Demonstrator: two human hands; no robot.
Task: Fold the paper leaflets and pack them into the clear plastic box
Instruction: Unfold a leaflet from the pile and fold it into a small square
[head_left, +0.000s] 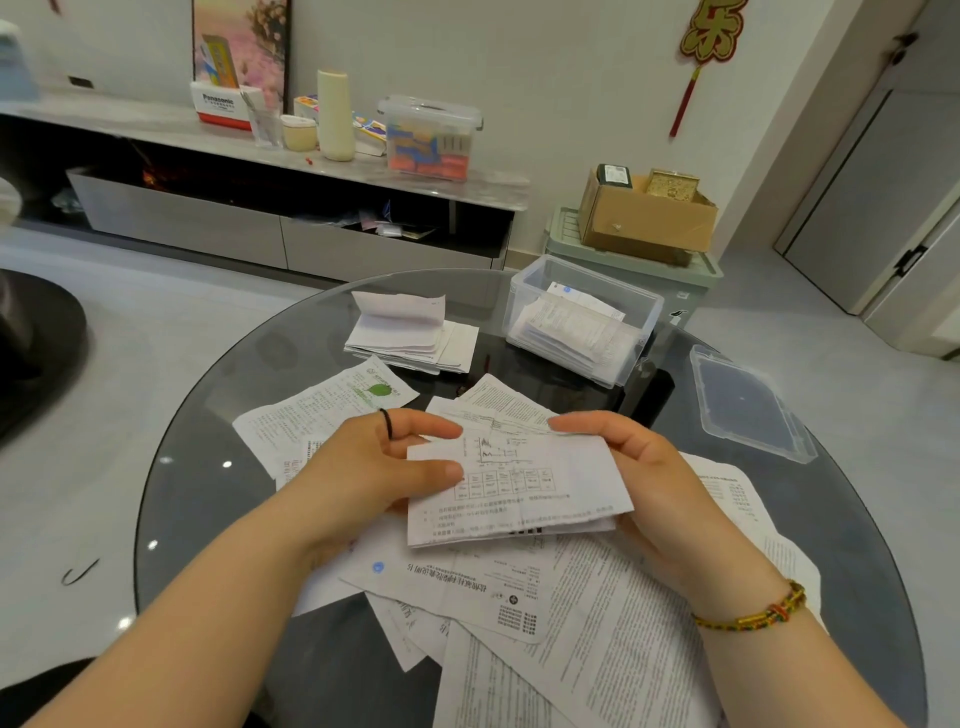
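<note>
Half-folded white printed paper leaflet (519, 488) held up, well on the person's side of the clear rectangular plastic box (524, 296). The left hand (374, 467) has its grip pinching the left edge, the right hand (639, 478) pinching the right. Best to square the edges, then crease firmly so it packs flat.

Clear run from the folded printed leaflet (514, 488) held by the left hand (374, 467) and right hand (644, 467) up to the clear rectangular plastic box (519, 306), its top was open. The stack of folded white leaflets (410, 332) sat left of that path, the clear flat plastic lid (748, 405) right of it. Loose printed sheets (613, 639) covered the near round dark glass tabletop (208, 499).
</note>
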